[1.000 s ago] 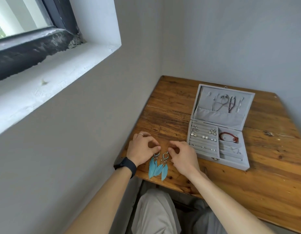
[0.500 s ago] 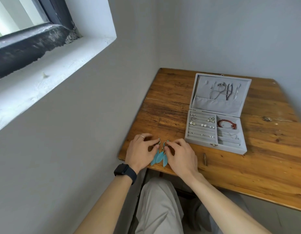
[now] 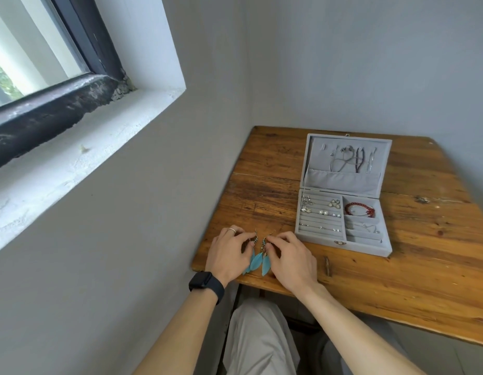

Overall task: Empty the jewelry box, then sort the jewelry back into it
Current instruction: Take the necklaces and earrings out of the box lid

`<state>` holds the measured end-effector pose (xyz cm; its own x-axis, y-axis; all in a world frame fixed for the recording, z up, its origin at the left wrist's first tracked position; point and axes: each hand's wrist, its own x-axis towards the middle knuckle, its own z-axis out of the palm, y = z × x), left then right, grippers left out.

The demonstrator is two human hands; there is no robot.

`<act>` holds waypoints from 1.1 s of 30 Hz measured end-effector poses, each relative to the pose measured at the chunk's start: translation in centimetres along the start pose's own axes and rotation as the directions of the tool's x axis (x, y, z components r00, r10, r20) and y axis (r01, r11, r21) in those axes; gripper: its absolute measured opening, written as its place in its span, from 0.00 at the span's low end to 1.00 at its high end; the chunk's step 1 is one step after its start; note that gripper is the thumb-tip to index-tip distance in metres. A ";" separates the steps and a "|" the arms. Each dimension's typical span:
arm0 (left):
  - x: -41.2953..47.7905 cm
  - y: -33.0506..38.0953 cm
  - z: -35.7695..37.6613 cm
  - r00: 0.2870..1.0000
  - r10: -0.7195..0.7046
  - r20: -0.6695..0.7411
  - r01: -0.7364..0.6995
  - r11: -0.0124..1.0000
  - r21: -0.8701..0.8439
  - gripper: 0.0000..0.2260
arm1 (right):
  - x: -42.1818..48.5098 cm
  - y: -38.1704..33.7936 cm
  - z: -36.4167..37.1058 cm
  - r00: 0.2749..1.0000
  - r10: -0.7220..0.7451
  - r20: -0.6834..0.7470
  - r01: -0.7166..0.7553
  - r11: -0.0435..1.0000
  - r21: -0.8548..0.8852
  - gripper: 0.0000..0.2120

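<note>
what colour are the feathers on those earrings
Turquoise blue. The feather earrings show best in the head view, between the left hand and the right hand.

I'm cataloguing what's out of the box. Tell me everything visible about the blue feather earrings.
The blue feather earrings are a pair: metal hooks on top, dark beaded ornaments below, turquoise feathers pointing toward the person. They lie side by side near the front left corner of the table. The left hand pinches one top, the right hand the other.
</note>
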<state>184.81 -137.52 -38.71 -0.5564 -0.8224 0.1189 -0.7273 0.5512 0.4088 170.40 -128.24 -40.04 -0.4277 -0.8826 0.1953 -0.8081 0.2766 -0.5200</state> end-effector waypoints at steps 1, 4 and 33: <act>0.0 0.1 -0.2 1.000 -0.006 0.004 0.006 1.000 -0.010 0.14 | -0.1 0.1 -0.1 1.000 -0.006 0.007 0.006 1.000 0.025 0.14; 0.0 0.2 -0.7 1.000 -0.014 0.012 0.014 0.999 -0.037 0.14 | -0.4 0.4 -0.9 1.000 -0.024 0.018 0.022 0.991 0.131 0.15; 15.8 14.0 -0.7 0.993 0.098 -0.062 -0.106 0.984 -0.142 0.27 | 11.1 11.4 -16.3 0.955 -0.146 -0.258 0.108 0.982 -0.153 0.13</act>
<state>166.10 -142.94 -30.50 -0.5988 -0.7718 0.2141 -0.5999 0.6093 0.5186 149.82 -128.74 -30.26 -0.3952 -0.7849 0.4773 -0.9023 0.2342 -0.3621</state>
